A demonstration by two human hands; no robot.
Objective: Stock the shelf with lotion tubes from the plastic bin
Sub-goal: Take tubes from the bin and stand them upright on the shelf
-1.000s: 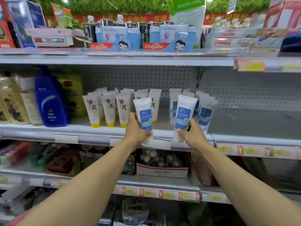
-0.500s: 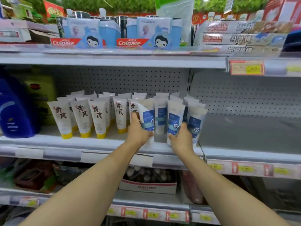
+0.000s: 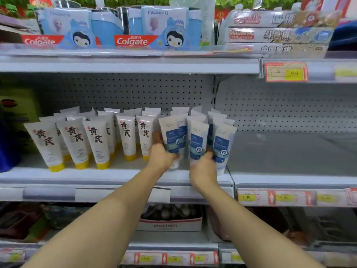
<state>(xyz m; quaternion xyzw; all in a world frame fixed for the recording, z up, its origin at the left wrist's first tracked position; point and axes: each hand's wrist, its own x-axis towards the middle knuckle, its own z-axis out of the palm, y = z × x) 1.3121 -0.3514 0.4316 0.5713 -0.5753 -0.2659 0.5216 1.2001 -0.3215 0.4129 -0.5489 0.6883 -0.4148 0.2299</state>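
Observation:
On the middle shelf [image 3: 116, 176] stand rows of white lotion tubes. My left hand [image 3: 161, 155] grips a white tube with a blue label [image 3: 171, 134] at the front of the blue-label group. My right hand [image 3: 202, 167] grips a second blue-label tube [image 3: 198, 139] just to its right. Both tubes stand cap down, about level with the shelf board. Another blue-label tube [image 3: 222, 146] stands at the right end, with more behind. Left of them stand several white tubes with yellow caps [image 3: 96, 140]. The plastic bin is out of view.
The shelf section to the right [image 3: 289, 151] holds nothing. The upper shelf carries Colgate toothpaste packs [image 3: 133, 40] and boxed games [image 3: 278, 33]. A blue bottle [image 3: 7, 147] stands at the far left. A carton [image 3: 170, 223] sits on the shelf below. Price tags [image 3: 286, 71] line the shelf edges.
Both hands have carried their tubes forward from the shelf's front edge in among the blue-label tubes. The view has moved closer and shifted right.

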